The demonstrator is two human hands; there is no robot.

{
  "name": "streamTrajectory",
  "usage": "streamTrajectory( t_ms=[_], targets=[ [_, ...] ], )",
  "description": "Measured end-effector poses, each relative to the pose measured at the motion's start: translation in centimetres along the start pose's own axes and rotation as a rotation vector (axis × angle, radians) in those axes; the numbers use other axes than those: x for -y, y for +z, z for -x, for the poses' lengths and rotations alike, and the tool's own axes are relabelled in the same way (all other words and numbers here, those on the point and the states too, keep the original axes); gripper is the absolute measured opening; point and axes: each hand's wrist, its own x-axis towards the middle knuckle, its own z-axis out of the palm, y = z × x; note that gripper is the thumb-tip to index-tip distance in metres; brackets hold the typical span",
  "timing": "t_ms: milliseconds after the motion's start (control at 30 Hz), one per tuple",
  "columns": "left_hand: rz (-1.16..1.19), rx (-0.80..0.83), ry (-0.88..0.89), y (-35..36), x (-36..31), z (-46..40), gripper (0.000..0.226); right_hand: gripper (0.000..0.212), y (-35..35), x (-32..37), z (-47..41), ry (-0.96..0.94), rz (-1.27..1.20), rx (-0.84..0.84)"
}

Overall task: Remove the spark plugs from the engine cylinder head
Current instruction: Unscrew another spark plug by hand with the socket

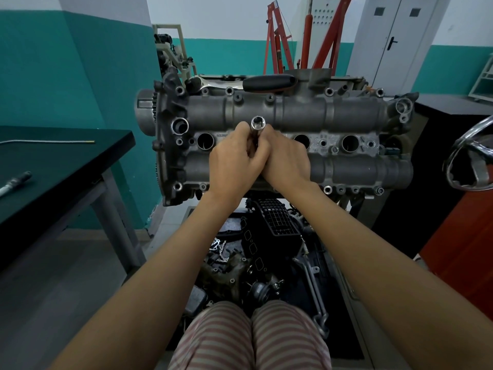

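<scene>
The grey engine cylinder head (346,113) stands in front of me on a stand. Three open spark plug wells show in its middle row, the left well (205,141) and two on the right, the far one (349,143). A long chrome spark plug socket (258,125) stands upright over the second well, its open end toward me. My left hand (234,158) and my right hand (285,158) are both closed around its shaft, touching each other. The well under the hands is hidden. A ratchet with a black handle (269,83) lies on the head's far edge.
A dark table (66,156) at the left carries a thin metal rod (48,141) and a spark plug (14,181). Engine parts lie on the floor below the head (266,249). A red engine hoist (306,36) stands behind. A steering wheel (472,158) juts in at the right.
</scene>
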Motion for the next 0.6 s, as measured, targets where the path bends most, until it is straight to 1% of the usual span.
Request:
streamTrajectory(
  t_ms=[133, 233, 433, 533, 600],
  targets=[
    [-0.005, 0.01, 0.005, 0.06, 0.25, -0.05, 0.027, 0.018, 0.14, 0.01, -0.03, 0.01, -0.009, -0.007],
    [-0.029, 0.01, 0.009, 0.14, 0.35, -0.05, 0.024, 0.019, 0.2, -0.07, -0.17, 0.023, -0.014, 0.02],
    [-0.01, -0.002, 0.003, 0.28, 0.39, -0.24, 0.037, 0.021, -0.38, 0.18, 0.08, 0.0, -0.08, 0.001],
    [-0.012, -0.008, 0.004, 0.31, 0.28, -0.32, 0.044, 0.018, -0.25, 0.14, 0.02, -0.002, -0.041, 0.011],
    [-0.019, -0.011, 0.006, 0.31, 0.26, -0.28, 0.044, 0.02, -0.13, 0.08, 0.0, -0.01, -0.014, 0.017]
  ],
)
